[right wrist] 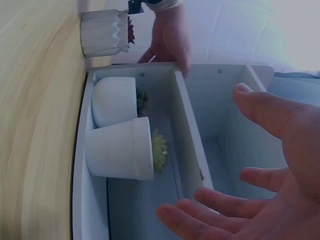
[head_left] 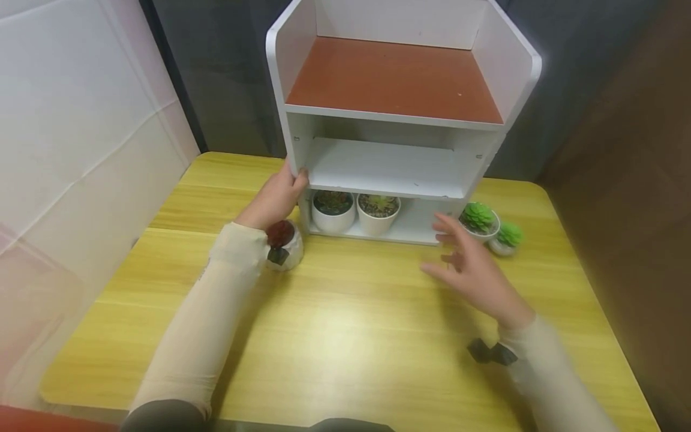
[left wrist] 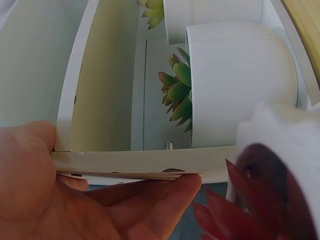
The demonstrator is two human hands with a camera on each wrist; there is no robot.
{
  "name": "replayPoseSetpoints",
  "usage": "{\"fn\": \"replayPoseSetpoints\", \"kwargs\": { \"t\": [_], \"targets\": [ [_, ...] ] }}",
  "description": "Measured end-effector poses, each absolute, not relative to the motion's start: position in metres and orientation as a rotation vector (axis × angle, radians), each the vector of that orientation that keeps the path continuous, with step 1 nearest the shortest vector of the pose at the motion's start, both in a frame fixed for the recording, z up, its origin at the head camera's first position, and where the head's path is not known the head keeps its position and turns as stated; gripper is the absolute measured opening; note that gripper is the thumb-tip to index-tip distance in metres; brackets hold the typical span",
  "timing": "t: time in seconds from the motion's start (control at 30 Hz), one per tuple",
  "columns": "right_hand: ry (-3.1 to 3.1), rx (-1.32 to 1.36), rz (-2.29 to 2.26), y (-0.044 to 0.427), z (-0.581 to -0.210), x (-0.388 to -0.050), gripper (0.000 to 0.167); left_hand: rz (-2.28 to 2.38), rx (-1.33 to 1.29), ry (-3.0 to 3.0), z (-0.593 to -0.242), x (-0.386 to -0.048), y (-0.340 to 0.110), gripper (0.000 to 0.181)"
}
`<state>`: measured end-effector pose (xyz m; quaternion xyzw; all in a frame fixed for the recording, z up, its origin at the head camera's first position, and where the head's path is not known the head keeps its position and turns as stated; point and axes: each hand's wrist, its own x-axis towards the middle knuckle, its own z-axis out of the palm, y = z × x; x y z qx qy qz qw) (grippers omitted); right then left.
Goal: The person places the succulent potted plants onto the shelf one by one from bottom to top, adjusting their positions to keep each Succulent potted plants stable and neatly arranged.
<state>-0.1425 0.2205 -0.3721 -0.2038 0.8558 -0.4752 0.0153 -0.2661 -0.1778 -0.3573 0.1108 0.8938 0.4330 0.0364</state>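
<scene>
A white shelf unit (head_left: 388, 115) stands at the back of the table. My left hand (head_left: 277, 197) grips its left side panel; in the left wrist view the hand (left wrist: 105, 200) has its thumb and fingers on either side of the panel edge (left wrist: 145, 162). Two white potted succulents (head_left: 333, 211) (head_left: 376, 213) sit side by side in the bottom compartment. My right hand (head_left: 475, 270), fingers spread and holding nothing, hovers before the unit's lower right; the right wrist view also shows this hand (right wrist: 260, 190) empty.
A red succulent in a white pot (head_left: 286, 246) stands left of the unit, beside my left wrist. Two green succulents (head_left: 479, 221) (head_left: 506, 239) in pale pots stand at its right. The wooden table (head_left: 335, 336) extends in front; a brown surface (head_left: 626, 240) borders the right.
</scene>
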Motion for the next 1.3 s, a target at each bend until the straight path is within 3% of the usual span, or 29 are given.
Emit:
{"fn": "replayPoseSetpoints", "kwargs": {
  "t": [0.97,1.3],
  "targets": [
    [2.805,-0.632,-1.517,0.236,-0.354,-0.121,0.090,1.314,0.370,2.774,-0.357,-0.267,-0.176,0.071],
    [2.850,-0.622,-1.524,0.247,-0.355,-0.120,0.100,1.294,0.346,2.779,-0.358,-0.267,-0.176,0.071]
  ]
}}
